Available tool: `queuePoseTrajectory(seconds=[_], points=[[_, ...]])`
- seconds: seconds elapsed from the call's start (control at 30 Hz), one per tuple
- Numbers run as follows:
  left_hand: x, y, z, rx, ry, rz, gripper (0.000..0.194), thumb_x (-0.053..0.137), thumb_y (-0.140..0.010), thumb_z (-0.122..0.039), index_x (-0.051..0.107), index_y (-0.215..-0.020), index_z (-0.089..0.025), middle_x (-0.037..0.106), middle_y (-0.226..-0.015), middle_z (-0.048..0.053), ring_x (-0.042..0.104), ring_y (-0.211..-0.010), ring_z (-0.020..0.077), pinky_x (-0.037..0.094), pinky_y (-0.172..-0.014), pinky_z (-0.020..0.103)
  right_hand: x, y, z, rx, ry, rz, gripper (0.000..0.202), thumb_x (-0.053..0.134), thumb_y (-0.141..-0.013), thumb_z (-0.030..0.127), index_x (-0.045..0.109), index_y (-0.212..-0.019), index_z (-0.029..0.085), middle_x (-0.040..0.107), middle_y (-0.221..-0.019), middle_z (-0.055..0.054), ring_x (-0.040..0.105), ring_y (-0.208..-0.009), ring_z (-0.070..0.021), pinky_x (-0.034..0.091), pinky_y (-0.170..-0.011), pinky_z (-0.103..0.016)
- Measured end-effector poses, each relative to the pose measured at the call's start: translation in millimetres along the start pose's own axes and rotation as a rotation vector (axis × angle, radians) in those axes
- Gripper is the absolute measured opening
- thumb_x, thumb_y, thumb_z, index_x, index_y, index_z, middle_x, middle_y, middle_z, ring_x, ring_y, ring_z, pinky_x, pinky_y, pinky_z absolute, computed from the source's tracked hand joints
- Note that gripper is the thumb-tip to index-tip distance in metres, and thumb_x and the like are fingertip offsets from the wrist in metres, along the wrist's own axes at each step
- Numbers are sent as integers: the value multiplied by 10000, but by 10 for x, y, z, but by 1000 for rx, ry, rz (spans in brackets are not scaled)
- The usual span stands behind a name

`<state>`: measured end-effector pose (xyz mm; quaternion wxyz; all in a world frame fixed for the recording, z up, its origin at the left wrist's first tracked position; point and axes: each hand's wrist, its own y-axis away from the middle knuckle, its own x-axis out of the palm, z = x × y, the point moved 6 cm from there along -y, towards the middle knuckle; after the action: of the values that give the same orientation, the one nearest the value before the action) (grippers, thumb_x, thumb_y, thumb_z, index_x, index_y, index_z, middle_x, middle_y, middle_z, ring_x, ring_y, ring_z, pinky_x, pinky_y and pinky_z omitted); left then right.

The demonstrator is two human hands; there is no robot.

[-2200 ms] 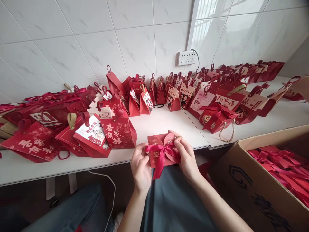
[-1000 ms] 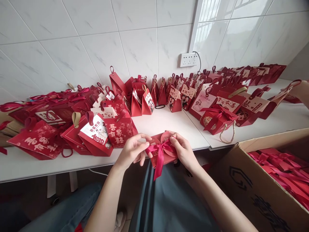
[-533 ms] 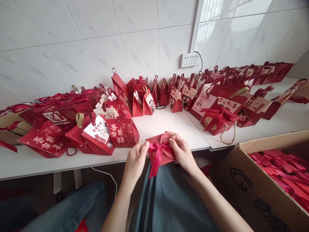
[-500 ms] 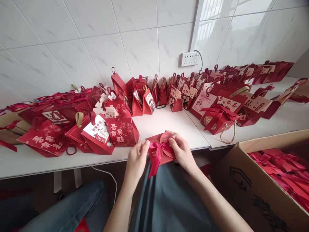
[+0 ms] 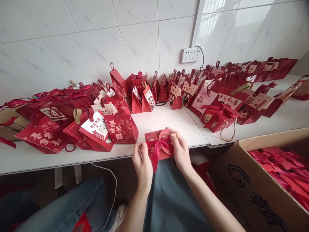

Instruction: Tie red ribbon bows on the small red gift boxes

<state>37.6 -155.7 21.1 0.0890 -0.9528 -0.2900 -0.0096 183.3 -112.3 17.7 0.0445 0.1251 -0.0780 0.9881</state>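
In the middle of the head view, at the table's front edge above my lap, is a small flat red gift box (image 5: 155, 133) with gold print and round overlapping flaps. A crimson satin ribbon (image 5: 156, 154) is tied round it in a bow, one tail hanging down its front. My left hand (image 5: 143, 162) is closed at the left side, thumb and fingers pinching the ribbon by the box's edge. At the right side my right hand (image 5: 180, 149) is also closed, pinching the bow's other end against the box. Its exact finger contact is partly hidden.
A white table (image 5: 164, 124) bears many red gift boxes with loop handles, such as a printed one (image 5: 122, 130) and a ribboned one (image 5: 218, 117). An open cardboard carton (image 5: 236, 180) of ribboned boxes stands right. A neighbour's jeans-clad leg (image 5: 72, 206) is lower left.
The box and both hands have shifted slightly in view, and the box's top face shows more. The hands sit a little further apart along the ribbon. The view has tilted slightly.
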Motion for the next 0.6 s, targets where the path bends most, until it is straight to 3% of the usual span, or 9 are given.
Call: queuePoseTrajectory(seconds=[0.17,0.6], points=[[10,-7,-49,74,-63,-58,321,492,-863,-457,432,-680,-200,388,-586,-48,361,-532,94,345,-541,207,1,6,-97,90,-136,-40,394,546,-825,500,656,-1066,209,617,-1234,-56,550,-1154,-238,406,-1021,-381],[-4,-20,-7,18,-75,-55,318,489,-863,-433,405,-662,-202,389,-582,-50,370,-525,89,349,-524,197,-8,10,-131,107,-159,-58,339,547,-822,491,673,-956,206,587,-1276,-59,512,-1207,-264,375,-1059,-422]])
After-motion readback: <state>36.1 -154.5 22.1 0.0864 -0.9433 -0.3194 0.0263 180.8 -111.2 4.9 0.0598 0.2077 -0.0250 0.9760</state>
